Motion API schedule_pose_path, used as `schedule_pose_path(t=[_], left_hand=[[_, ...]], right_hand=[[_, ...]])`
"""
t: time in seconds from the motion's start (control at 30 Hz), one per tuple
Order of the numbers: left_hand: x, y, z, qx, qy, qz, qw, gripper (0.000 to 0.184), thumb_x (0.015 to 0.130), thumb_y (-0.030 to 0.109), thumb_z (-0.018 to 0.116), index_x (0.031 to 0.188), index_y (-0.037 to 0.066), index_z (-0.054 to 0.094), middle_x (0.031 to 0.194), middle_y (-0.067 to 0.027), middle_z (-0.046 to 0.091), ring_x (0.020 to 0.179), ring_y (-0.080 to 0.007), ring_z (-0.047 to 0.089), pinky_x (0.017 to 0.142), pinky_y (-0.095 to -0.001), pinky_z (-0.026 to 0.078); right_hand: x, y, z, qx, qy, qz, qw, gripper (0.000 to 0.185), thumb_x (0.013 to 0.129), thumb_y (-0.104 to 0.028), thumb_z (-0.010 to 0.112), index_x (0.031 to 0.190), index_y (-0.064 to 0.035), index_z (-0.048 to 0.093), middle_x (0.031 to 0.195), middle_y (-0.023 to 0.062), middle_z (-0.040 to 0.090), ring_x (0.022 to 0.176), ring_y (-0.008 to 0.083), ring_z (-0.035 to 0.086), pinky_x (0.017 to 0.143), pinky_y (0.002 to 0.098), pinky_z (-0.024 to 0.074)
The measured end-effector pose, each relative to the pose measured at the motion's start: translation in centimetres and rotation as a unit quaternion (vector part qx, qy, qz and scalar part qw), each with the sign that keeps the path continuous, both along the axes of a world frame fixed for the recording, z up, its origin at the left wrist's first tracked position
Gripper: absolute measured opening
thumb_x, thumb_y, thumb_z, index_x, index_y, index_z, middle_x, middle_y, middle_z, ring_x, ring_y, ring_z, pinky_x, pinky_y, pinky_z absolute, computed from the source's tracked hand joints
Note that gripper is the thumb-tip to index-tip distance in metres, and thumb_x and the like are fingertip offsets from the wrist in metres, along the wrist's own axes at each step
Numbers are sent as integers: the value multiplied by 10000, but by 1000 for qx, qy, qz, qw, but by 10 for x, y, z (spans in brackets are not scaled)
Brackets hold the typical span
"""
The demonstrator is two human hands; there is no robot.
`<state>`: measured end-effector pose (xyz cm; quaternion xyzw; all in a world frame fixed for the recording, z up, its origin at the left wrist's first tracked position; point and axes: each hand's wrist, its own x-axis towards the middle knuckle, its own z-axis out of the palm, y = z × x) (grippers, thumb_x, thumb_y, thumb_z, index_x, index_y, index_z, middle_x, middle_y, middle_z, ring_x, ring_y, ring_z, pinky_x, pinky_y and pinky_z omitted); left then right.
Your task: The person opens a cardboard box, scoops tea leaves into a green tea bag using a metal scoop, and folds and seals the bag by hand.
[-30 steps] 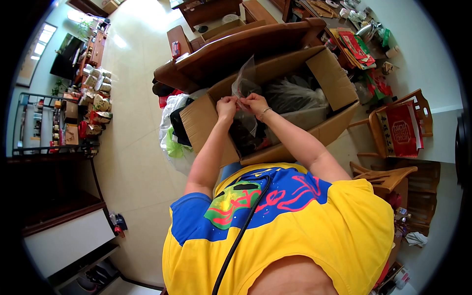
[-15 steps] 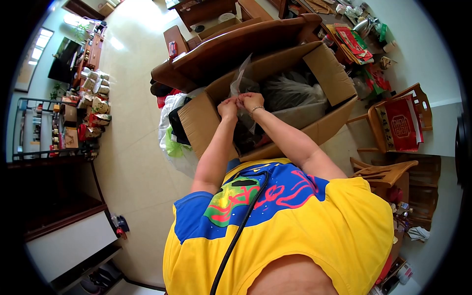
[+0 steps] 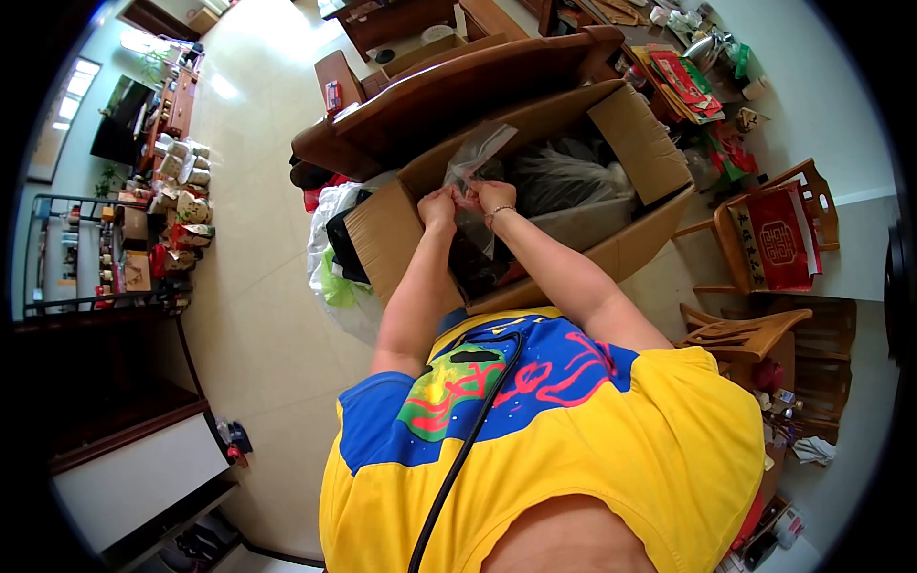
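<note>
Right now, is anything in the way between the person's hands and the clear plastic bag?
Nothing visible stands between them: the left hand and right hand both grip the clear plastic bag directly, over the open cardboard box.

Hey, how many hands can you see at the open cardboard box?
2: the left hand and right hand, close together over the left part of the cardboard box, gripping a clear plastic bag. No others show.

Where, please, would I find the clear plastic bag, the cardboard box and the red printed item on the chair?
Clear plastic bag (image 3: 481,149): head view, on its loose far end.
Cardboard box (image 3: 638,143): head view, on the flap at picture right.
Red printed item (image 3: 782,243): head view, on its patterned face.
</note>
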<state>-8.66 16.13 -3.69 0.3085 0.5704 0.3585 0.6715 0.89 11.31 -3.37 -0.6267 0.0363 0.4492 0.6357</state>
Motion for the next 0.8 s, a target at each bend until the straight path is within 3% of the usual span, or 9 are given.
schedule_pose_path(t=[0.07,0.1,0.17,0.23,0.43,0.6,0.7,0.77,0.8], left_hand=[[-6,6,-6,71,75,-33,994,212,909,143,618,779,-10,684,657,-59,638,589,-139,589,516,-295,450],[-8,11,-11,143,148,-68,976,223,905,154,623,779,-16,690,640,-54,640,586,-133,592,522,-295,457],[-19,25,-19,160,155,-89,971,228,896,165,623,782,-20,695,637,-61,664,573,-144,619,547,-307,485],[-26,31,-8,247,254,-122,927,239,886,189,620,783,-7,709,625,-92,674,561,-170,646,566,-321,504],[-47,71,11,260,310,-137,904,258,857,225,618,824,-4,732,659,-153,689,665,-284,705,682,-390,550],[-60,91,52,371,443,-145,803,225,809,203,627,800,0,723,827,-236,692,815,-381,685,799,-446,530],[-63,104,60,416,464,-155,767,227,813,205,618,793,3,719,832,-240,689,823,-384,684,801,-446,531],[-61,113,64,412,473,-174,759,235,833,208,600,809,3,713,858,-238,689,849,-384,680,817,-446,531],[-60,119,64,426,493,-187,735,240,840,209,595,822,-1,709,879,-236,689,864,-381,678,826,-447,532]], right_hand=[[2,-8,16,-8,-112,66,992,174,850,-69,680,733,59,680,658,104,671,532,165,624,497,294,506],[4,-9,17,-9,-111,65,992,174,850,-69,680,733,59,680,658,104,671,532,165,624,497,294,506],[7,-9,18,-4,-136,45,990,144,844,-62,678,763,58,685,654,115,671,524,176,638,498,289,530],[12,-14,19,-10,-152,46,987,134,841,-58,680,781,61,685,663,121,673,537,185,650,503,290,543],[36,-39,10,-26,-133,6,991,123,822,-63,701,787,55,689,663,122,678,543,184,668,503,298,557],[54,-79,9,-50,-154,13,987,142,833,-76,681,800,61,669,701,123,681,561,191,670,524,295,564],[53,-105,4,-65,-190,30,979,162,826,-110,683,770,42,682,671,105,684,542,164,658,526,284,539],[51,-122,-4,-133,-359,93,919,187,809,-144,690,725,22,689,629,86,682,541,146,656,538,286,528],[49,-128,-7,-132,-377,84,913,200,784,-172,705,700,9,689,600,82,676,533,146,657,542,287,517]])
